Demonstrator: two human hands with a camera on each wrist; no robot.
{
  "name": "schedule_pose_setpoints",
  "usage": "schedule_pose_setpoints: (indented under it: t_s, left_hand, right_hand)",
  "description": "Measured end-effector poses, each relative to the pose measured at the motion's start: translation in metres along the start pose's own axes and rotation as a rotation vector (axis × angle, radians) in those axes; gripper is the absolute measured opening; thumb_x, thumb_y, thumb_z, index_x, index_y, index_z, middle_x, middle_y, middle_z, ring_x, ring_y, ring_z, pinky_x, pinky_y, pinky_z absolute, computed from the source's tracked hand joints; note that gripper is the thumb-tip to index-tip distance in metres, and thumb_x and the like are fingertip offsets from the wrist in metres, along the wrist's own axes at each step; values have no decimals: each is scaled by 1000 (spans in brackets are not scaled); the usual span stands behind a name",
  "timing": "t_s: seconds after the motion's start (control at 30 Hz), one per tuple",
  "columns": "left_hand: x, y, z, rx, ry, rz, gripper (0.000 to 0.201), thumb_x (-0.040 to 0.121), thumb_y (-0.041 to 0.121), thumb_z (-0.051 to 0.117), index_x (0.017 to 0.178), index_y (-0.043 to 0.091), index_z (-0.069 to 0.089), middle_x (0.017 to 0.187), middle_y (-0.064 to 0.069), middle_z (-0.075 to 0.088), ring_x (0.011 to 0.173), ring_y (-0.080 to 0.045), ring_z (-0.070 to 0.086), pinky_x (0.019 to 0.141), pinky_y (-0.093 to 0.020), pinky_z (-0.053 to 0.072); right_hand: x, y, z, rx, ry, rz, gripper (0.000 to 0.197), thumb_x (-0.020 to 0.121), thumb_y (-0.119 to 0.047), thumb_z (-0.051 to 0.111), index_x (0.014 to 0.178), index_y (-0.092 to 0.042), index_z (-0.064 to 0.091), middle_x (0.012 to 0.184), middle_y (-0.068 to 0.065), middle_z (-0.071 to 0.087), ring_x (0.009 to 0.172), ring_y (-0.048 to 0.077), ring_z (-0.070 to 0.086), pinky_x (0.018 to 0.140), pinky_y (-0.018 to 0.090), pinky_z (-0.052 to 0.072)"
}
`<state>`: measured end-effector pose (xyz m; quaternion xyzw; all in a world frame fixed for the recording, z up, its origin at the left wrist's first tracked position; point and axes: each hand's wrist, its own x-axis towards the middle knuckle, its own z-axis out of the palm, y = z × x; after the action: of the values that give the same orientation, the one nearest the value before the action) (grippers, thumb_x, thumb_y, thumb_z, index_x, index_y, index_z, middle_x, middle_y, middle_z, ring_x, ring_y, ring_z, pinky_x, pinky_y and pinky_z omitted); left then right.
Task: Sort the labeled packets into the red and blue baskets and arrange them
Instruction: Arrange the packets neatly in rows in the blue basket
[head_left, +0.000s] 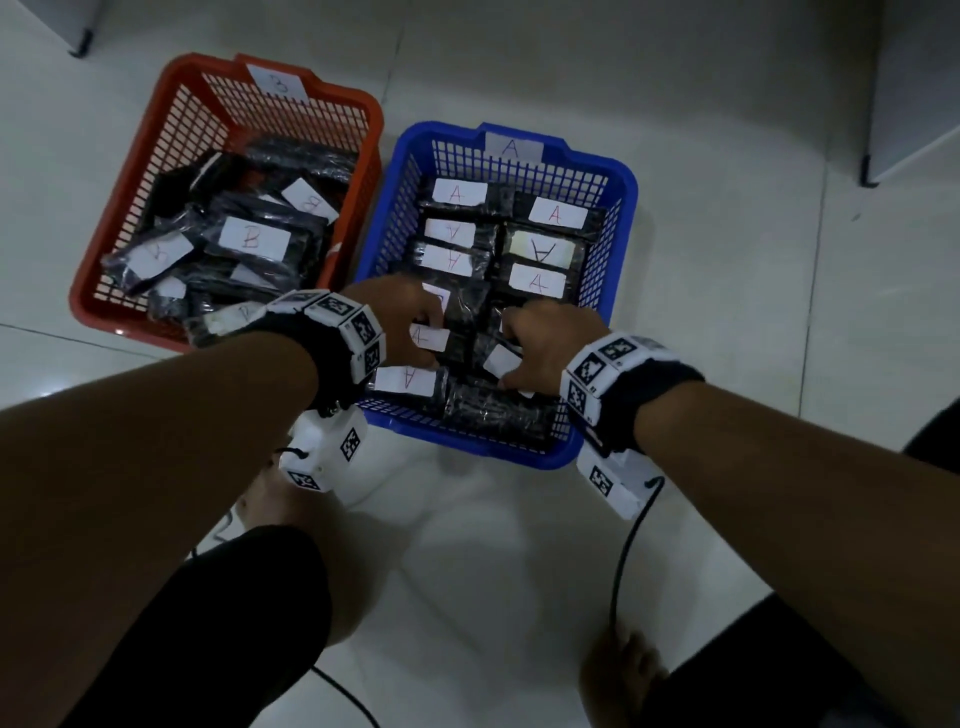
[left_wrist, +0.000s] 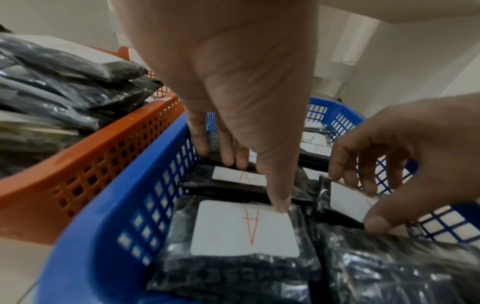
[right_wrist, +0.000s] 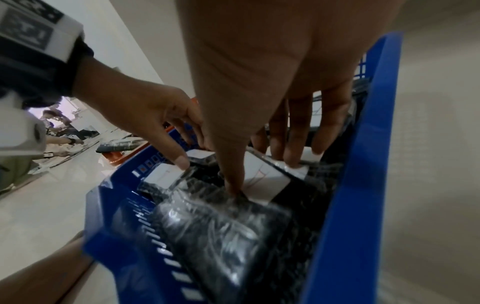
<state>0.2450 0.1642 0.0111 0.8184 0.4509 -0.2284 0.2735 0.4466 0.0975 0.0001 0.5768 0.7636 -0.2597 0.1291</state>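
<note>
The red basket (head_left: 88, 291) on the left holds a loose pile of black packets labelled B (head_left: 253, 239). To its right, the blue basket (head_left: 519, 457) holds black packets labelled A (head_left: 553, 214) in two rows. Both hands are inside the blue basket near its front. My left hand (left_wrist: 254, 181) pinches one A packet (left_wrist: 207, 181) in the left row, with the fingers behind its far edge and the thumb at its near edge. My right hand (right_wrist: 263, 172) grips a labelled packet (right_wrist: 267, 185) in the right row, thumb pushed down in front of it.
Both baskets stand side by side on a white tiled floor. Furniture legs (head_left: 80, 47) (head_left: 870, 174) stand at the far left and far right. My knees and bare feet are just in front of the baskets, with a black cable (head_left: 623, 561) between them.
</note>
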Motion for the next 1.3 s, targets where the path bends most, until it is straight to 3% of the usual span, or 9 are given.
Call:
schedule_pose_setpoints:
  t_s: [0.13, 0.23, 0.37, 0.57, 0.73, 0.9, 1.0, 1.13, 1.3]
  left_hand:
    - [6, 4, -4, 17, -60, -39, 60, 69, 46, 82, 119, 22, 60, 116, 2, 59, 107, -19, 57, 91, -30, 48]
    - [10, 4, -4, 21, -111, -57, 67, 68, 48, 81, 124, 20, 57, 122, -1, 56, 111, -20, 55, 94, -32, 47]
    - [13, 3, -2, -11, -100, -69, 63, 71, 51, 78, 120, 17, 59, 122, -3, 55, 110, -21, 55, 93, -29, 46]
    - [13, 4, 0, -68, -84, -82, 67, 67, 45, 83, 119, 16, 51, 117, -5, 59, 104, -23, 57, 85, -29, 46]
    - [15, 2, -1, -115, -65, -42, 58, 71, 36, 83, 118, 11, 61, 117, -4, 60, 107, -23, 57, 81, -23, 39]
    - [17, -9, -8, -277, 35, -8, 29, 80, 25, 77, 104, 10, 69, 95, -2, 64, 88, -17, 60, 63, -19, 37]
    - [23, -18, -23, -367, 156, -21, 29, 85, 29, 72, 107, 12, 65, 96, -3, 63, 89, -20, 59, 72, -20, 39]
    - [40, -30, -46, -336, 318, -87, 27, 90, 26, 64, 110, 9, 57, 99, -4, 54, 88, -19, 50, 73, -26, 33]
    - [58, -31, -57, -244, 301, -41, 39, 91, 24, 59, 128, 14, 52, 120, -8, 61, 104, -26, 58, 78, -25, 38]
  right_hand:
    - [-3, -1, 10, 157, -2, 15, 38, 84, -34, 70, 111, -15, 53, 107, 4, 56, 92, 23, 57, 72, 31, 46]
    - [2, 2, 7, 412, -34, 49, 23, 85, -28, 69, 102, -20, 55, 100, -1, 60, 88, 18, 58, 74, 31, 50]
    - [18, 17, -7, 626, 120, 151, 12, 86, -18, 66, 96, -23, 63, 91, -5, 63, 86, 14, 60, 81, 31, 54]
    - [22, 23, -12, 338, 56, 146, 30, 87, -12, 55, 115, -22, 60, 115, 4, 62, 103, 25, 59, 86, 34, 51]
    - [18, 19, 0, 137, 50, 94, 46, 91, -29, 58, 135, -19, 51, 130, 7, 51, 118, 28, 51, 95, 41, 47]
    - [26, 12, 0, 200, 270, 81, 37, 92, -33, 55, 124, -16, 60, 118, 7, 56, 113, 27, 52, 91, 38, 46]
    - [40, 6, -4, 275, 283, 49, 37, 92, -35, 57, 123, -16, 60, 118, 9, 57, 114, 29, 52, 93, 41, 47]
    - [56, -4, -2, 178, 214, 76, 63, 84, -57, 62, 136, -22, 51, 128, 8, 53, 121, 30, 46, 100, 43, 38]
    - [62, -11, 10, 66, 200, 33, 69, 82, -54, 63, 141, -24, 44, 146, 4, 39, 132, 27, 35, 104, 46, 28]
